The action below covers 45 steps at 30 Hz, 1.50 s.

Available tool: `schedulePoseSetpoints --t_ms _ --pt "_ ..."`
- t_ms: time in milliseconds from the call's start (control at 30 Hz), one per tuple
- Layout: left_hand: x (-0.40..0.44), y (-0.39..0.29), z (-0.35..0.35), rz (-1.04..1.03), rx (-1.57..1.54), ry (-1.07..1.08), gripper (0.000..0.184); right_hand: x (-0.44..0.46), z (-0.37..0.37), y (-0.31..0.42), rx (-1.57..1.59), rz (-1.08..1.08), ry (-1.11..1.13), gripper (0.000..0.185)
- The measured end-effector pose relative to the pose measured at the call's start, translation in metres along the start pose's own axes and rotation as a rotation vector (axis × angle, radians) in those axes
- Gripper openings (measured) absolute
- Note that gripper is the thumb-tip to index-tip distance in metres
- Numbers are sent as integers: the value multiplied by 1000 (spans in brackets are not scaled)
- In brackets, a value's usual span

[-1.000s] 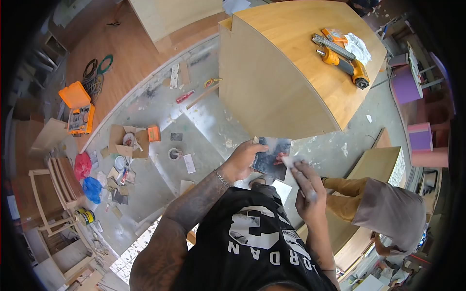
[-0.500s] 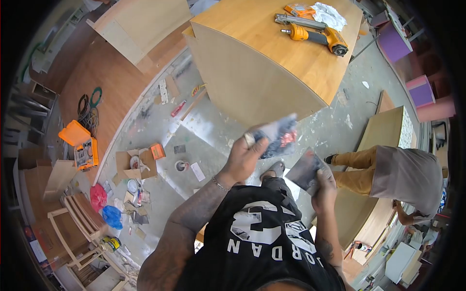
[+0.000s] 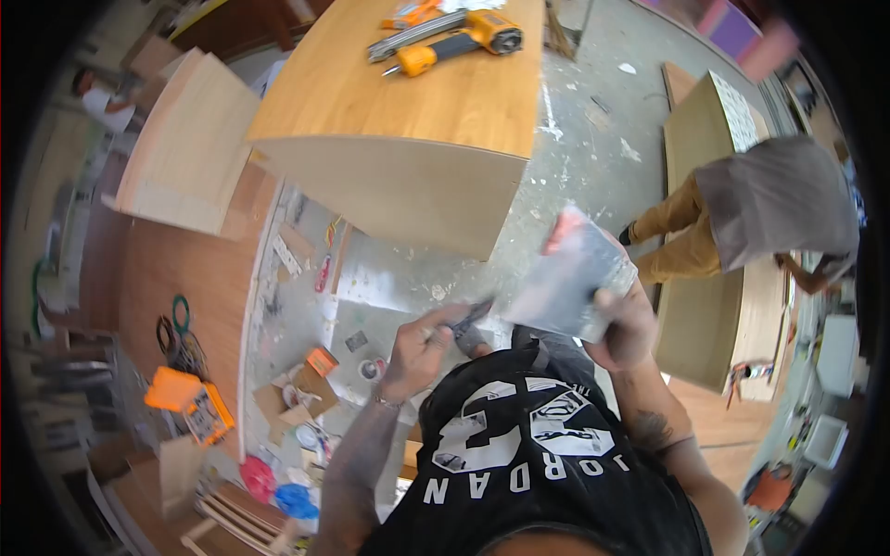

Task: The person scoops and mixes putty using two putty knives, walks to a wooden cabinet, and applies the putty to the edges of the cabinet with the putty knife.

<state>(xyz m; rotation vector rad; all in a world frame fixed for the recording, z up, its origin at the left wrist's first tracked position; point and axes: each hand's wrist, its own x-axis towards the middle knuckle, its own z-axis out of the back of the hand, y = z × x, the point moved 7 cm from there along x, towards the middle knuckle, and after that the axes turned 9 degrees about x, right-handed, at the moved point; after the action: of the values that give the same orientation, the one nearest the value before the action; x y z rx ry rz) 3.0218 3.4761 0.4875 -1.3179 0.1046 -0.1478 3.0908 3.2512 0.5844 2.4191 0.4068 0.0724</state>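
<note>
My right hand (image 3: 625, 332) is closed on a clear plastic packet (image 3: 567, 283) with a reddish patch at its top end. The packet is blurred, so I cannot make out its contents. To the left, the fingers of my left hand (image 3: 417, 354) pinch a dark flat packet (image 3: 471, 317), seen nearly edge-on. Both hands are in front of my black shirt, above the floor and apart from each other.
Ahead stands a wood-topped cabinet (image 3: 408, 107) carrying a yellow-black nail gun (image 3: 454, 42). At right a person in a grey top (image 3: 779, 204) bends over a long cabinet. An open orange case (image 3: 209, 412), a cardboard box (image 3: 297, 398) and scraps lie on the left.
My view has swung right. The left hand has lowered and its packet now shows nearly edge-on. My right hand has raised its packet, turning the broad face into view.
</note>
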Motion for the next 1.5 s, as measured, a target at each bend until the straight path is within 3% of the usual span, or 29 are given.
schedulePoseSetpoints --t_ms 33,100,133,167,200,267,300,367,500,567,633,700,767,833,933,1167,1267,1333,1367,1467,1500 --pt "3 -1 -7 -4 16 39 30 -5 4 -2 -73 61 42 53" --pt "5 26 -20 413 -892 -256 38 -15 0 -9 -606 55 202 47" --pt "11 23 -33 466 -1107 -222 43 -12 -15 -8 -756 219 435 50" --pt "15 29 -37 483 -1081 -194 43 -12 -28 -10 -908 384 665 54" --pt "17 35 -46 450 -1293 -83 42 -15 -29 -13 -1098 443 716 61" --pt "28 27 -58 470 -1581 67 41 -13 -12 -23 -1137 416 714 64" --pt "35 21 -61 496 -1564 83 41 -12 -1 -31 -1181 370 754 66" --pt "48 19 -54 577 -1288 -120 48 -7 24 -29 -1170 342 743 57" --pt "75 13 -57 508 -1050 -167 47 9 80 -9 -1371 343 695 45" --pt "88 1 -61 481 -1044 -173 48 18 117 6 -1749 264 676 48" --pt "104 -7 -65 458 -1043 -191 48 23 127 27 -1654 199 619 56" --pt "121 -10 -75 488 -774 -120 48 30 109 68 -1586 210 447 54" --pt "137 -14 -87 512 -738 -147 45 34 107 81 -1499 270 464 57" --pt "151 -21 -107 509 -680 -74 43 31 109 76 -1601 411 655 56" --pt "158 -15 -120 581 -438 -75 43 35 126 85 -1657 328 690 49" --pt "176 -21 -142 553 -610 -212 44 46 143 100 -1589 305 647 45" --pt "174 -24 -159 568 -808 -180 51 51 131 116 -1385 351 615 45" --pt "174 -29 -174 536 -1197 -130 56 54 138 97 -1306 318 623 44" --pt "175 -33 -177 537 -1198 -132 56 57 142 92 -1237 295 627 44" --pt "163 -21 -161 587 -1008 -328 48 65 157 94 -1256 263 676 45" --pt "145 1 -148 525 -1218 -345 48 66 166 94 -1248 257 678 45"
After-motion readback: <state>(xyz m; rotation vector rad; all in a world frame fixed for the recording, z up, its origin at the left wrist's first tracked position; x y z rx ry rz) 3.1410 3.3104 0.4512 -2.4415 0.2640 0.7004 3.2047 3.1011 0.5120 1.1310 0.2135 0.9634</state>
